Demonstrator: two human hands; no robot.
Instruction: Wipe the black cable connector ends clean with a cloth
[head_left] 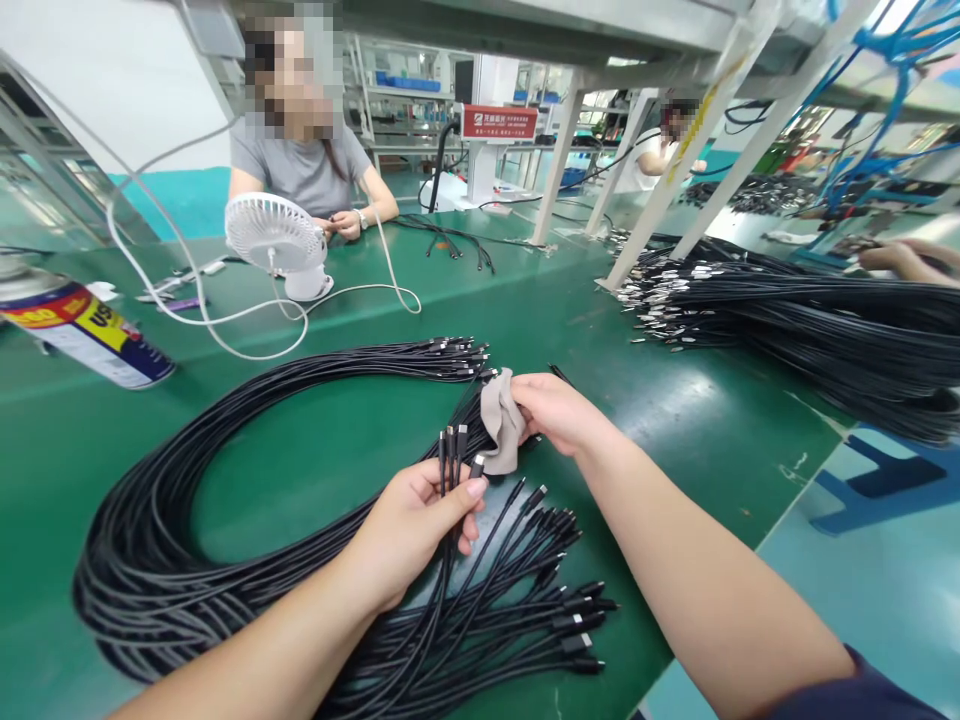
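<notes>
Several black cable ends with metal-tipped plugs (453,445) stick up from my left hand (431,510), which is closed around them. Just to the right, my right hand (551,410) pinches a crumpled grey-beige cloth (501,425) beside those plugs. Whether the cloth touches a plug I cannot tell. A thick bundle of black cables (142,520) curves in a U across the green table, passing under my left forearm. One group of its plug ends (461,358) lies beyond the cloth; another group of connectors (577,620) fans out nearer to me, right of my left wrist.
A spray can (90,330) stands at the left. Beyond the bundle are a small white fan (274,235) and its looping white cord (255,355). A large heap of black cables (795,310) lies at the right by metal posts (667,180). A co-worker (307,165) sits across the table (360,310).
</notes>
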